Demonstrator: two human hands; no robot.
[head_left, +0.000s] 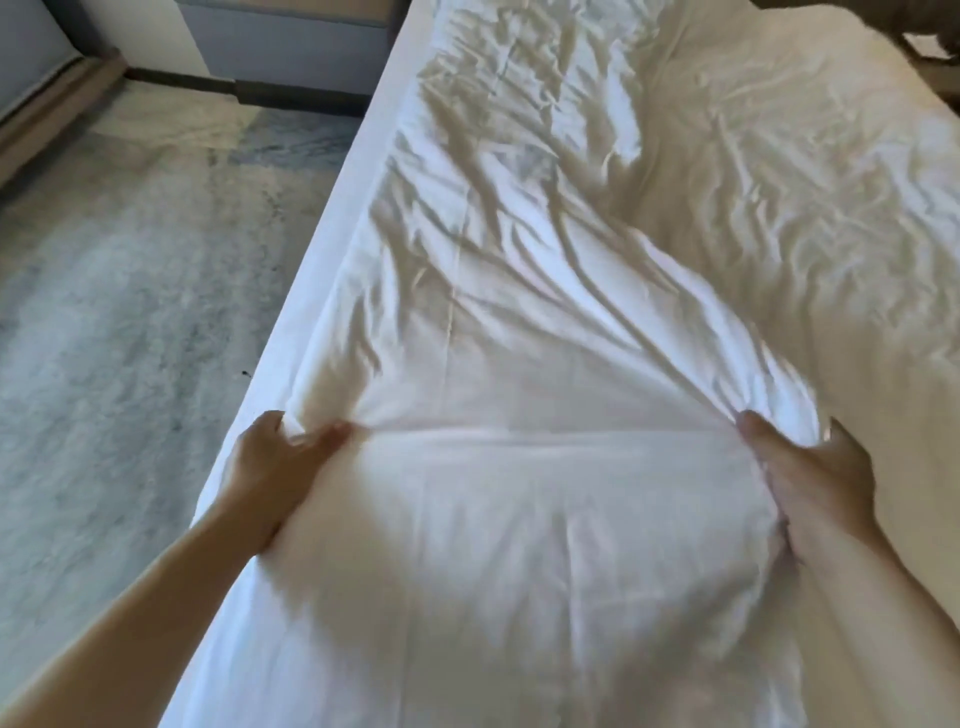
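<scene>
Item: white sheet (545, 322), crumpled, spread across the bed (332, 218), near part folded over. I see the left hand (283, 457) pinching the fold at the near left edge and the right hand (815, 478) clutching bunched cloth at the near right. Grey carpet (104, 312) lies left.

Grey marbled floor (119, 312), blue-grey cabinet (291, 47), dark skirting (176, 80), white wall (150, 31)

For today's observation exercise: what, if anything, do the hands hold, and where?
The left hand and right hand each grip the wrinkled white fabric bedsheet at opposite ends of its fold.
</scene>
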